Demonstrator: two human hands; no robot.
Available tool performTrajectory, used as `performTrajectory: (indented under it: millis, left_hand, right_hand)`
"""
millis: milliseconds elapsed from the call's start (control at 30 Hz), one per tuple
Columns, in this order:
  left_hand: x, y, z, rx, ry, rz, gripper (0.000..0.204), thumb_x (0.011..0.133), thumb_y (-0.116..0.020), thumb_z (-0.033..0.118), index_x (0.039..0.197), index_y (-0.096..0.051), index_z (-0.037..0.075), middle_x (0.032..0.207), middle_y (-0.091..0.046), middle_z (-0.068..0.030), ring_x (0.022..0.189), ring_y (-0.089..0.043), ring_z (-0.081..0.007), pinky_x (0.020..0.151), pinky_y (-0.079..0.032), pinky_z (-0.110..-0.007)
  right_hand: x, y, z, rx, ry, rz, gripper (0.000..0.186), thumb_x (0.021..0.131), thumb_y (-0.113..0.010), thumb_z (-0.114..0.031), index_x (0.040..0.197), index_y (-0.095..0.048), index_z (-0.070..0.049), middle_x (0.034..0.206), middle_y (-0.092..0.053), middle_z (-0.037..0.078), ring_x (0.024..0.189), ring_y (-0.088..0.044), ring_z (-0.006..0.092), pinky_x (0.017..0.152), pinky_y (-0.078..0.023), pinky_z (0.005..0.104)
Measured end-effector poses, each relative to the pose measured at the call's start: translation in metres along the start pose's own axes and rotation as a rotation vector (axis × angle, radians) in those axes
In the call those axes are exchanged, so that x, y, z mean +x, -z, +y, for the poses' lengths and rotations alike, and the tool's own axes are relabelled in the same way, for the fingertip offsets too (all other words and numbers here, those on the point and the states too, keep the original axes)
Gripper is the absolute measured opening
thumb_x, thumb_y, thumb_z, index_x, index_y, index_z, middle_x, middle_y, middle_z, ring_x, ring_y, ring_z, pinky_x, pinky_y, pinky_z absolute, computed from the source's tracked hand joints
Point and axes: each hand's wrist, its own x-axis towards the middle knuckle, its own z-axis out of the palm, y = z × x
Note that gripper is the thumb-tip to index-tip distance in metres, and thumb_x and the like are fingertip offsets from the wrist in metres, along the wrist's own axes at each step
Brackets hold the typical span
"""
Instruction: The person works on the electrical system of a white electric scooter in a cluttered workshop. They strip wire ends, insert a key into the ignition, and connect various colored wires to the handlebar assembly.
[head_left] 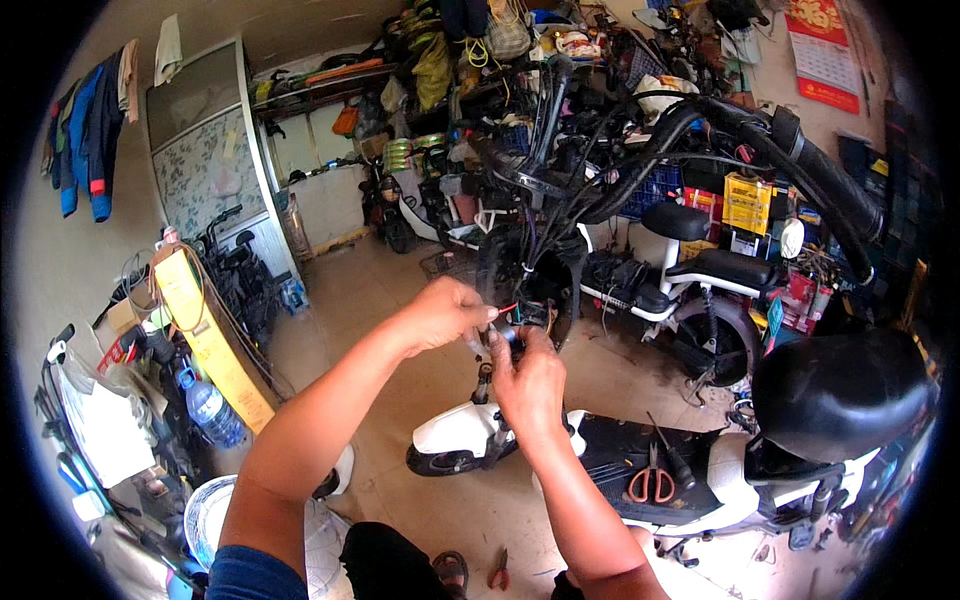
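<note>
In front of the scooter's steering column, my left hand (447,310) is closed in a pinch at a thin red wire (507,309). Just right of it and slightly lower, my right hand (530,375) curls its thumb and fingers around a small dark, greyish piece, too hidden to name. The fingertips of both hands almost meet. Dark cables (528,240) hang from the handlebar (690,120) above them. Below sits the white front fender (462,428). On the black footboard (605,462) lie orange-handled scissors (652,484) and a dark-handled screwdriver (676,460).
Red-handled pliers (499,572) lie on the floor by my foot. A black seat (842,395) rises at the right. Another small white scooter (660,290) stands beyond. At left are a long yellow box (210,335), a large water bottle (210,408) and a white fan (210,510).
</note>
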Motion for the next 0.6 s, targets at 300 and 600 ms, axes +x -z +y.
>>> performTrajectory:
  millis: [300, 600]
  left_hand:
    - [0.005, -0.008, -0.024, 0.088, -0.093, 0.124, 0.026, 0.101, -0.073, 0.022, 0.090, -0.074, -0.002, 0.074, -0.067, -0.0016, 0.070, -0.059, -0.0116, 0.063, -0.047, -0.032]
    - [-0.008, -0.021, -0.042, 0.289, -0.415, 0.324, 0.027, 0.094, -0.075, 0.025, 0.104, -0.076, 0.000, 0.089, -0.074, -0.0193, 0.082, -0.072, -0.0358, 0.077, -0.055, -0.045]
  right_hand:
    - [0.000, -0.001, 0.010, -0.020, 0.032, 0.077, 0.026, 0.097, -0.075, -0.018, 0.104, -0.068, 0.005, 0.098, -0.071, 0.030, 0.089, -0.070, 0.0508, 0.077, -0.055, 0.0539]
    - [0.008, 0.019, 0.001, 0.529, -0.201, -0.118, 0.031, 0.100, -0.074, -0.009, 0.126, -0.068, 0.007, 0.102, -0.078, 0.009, 0.091, -0.073, 0.0119, 0.076, -0.059, 0.0281]
